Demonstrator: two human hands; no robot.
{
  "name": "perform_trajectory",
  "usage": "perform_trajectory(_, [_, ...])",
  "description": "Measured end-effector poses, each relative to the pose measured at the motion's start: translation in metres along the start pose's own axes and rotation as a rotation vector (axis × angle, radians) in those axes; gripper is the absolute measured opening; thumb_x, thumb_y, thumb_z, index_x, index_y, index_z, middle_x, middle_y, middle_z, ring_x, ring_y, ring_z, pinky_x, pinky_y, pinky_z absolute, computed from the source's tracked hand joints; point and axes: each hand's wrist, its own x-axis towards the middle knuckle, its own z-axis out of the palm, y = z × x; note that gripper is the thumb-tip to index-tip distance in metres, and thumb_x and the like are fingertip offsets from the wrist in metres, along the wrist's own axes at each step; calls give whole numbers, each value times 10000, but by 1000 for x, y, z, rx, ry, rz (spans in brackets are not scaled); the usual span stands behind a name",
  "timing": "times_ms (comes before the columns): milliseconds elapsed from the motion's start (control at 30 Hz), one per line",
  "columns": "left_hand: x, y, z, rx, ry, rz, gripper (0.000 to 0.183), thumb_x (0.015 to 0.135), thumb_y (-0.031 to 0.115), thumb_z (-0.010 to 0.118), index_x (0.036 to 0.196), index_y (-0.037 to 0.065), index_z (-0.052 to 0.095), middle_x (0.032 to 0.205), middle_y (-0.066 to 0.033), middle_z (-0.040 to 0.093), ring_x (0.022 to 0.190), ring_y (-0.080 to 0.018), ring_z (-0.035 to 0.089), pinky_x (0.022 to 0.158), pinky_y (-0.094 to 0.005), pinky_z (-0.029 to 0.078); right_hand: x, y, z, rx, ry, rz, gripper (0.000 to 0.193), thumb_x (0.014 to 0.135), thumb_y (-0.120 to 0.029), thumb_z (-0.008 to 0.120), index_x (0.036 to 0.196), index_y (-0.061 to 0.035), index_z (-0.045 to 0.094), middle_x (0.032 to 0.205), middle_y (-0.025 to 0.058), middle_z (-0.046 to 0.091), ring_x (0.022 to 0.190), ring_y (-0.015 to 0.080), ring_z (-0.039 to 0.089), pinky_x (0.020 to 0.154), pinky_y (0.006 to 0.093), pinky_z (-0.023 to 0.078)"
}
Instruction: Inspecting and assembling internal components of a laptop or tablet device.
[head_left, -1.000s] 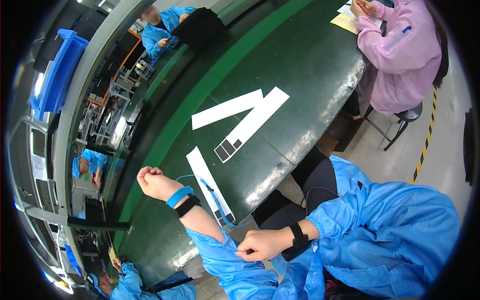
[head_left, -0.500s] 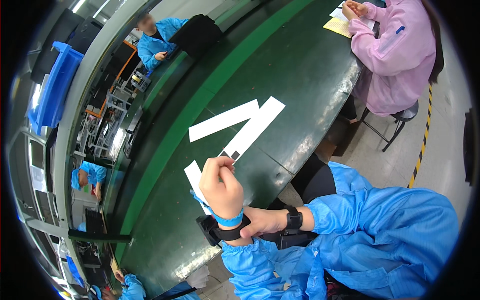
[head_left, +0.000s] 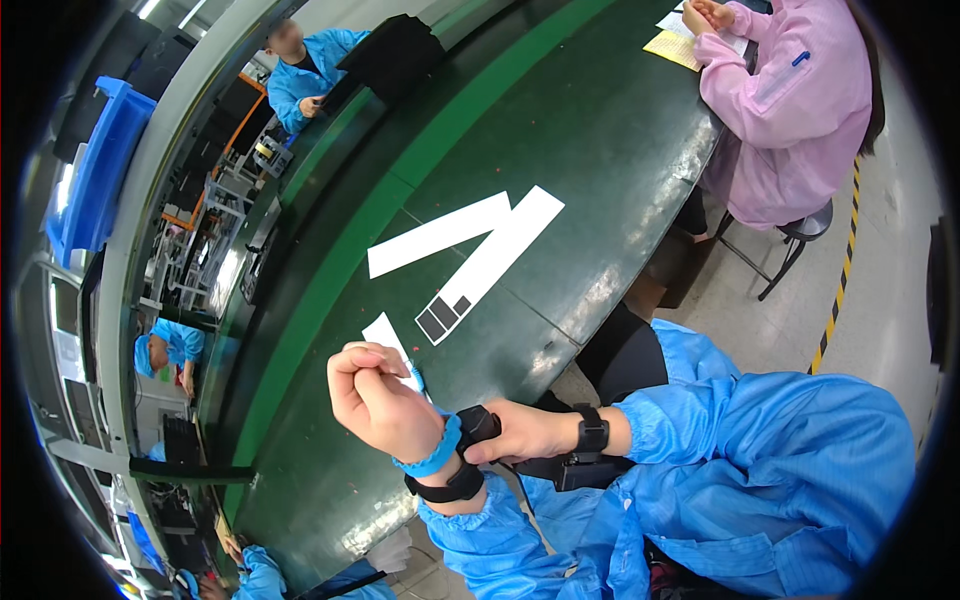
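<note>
My left hand is raised over the near table edge, its fingers curled closed with nothing visible in them. A blue elastic band and a black strap circle that wrist. My right hand grips the small black wrist device on the strap, its thumb against it. Beyond the hands, a long white strip with dark rectangles at its near end lies on the green table. A second white strip forms an angle with it. A third white strip lies partly hidden behind my left hand.
The green table curves off to the far right. A person in pink sits there beside papers. Another person in blue is across the table, near a black box-like object. A blue bin hangs at far left.
My left hand has swung left and turned, uncovering the dark rectangles on the long strip. The wrist device has rotated to the right side of the wrist, with my right hand still on it.
</note>
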Motion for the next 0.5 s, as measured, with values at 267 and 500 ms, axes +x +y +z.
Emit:
perform_trajectory(267, [3,-10,-15,1198,-334,543,188,756,-130,441,794,-8,579,713,-114,547,619,-221,537,576,-293,417,-7,-19,10,-291,101,157,511,920,-468,583,986,36,632,793,29,619,741,91,542,658,257,454])
perform_trajectory(500, [-11,-5,-43,591,-93,16,145,915,-14,455,1017,-36,555,780,-42,550,705,-104,518,643,-238,430,-16,-32,-25,-536,312,-76,298,918,-271,614,999,14,650,865,58,676,755,123,633,690,262,505])
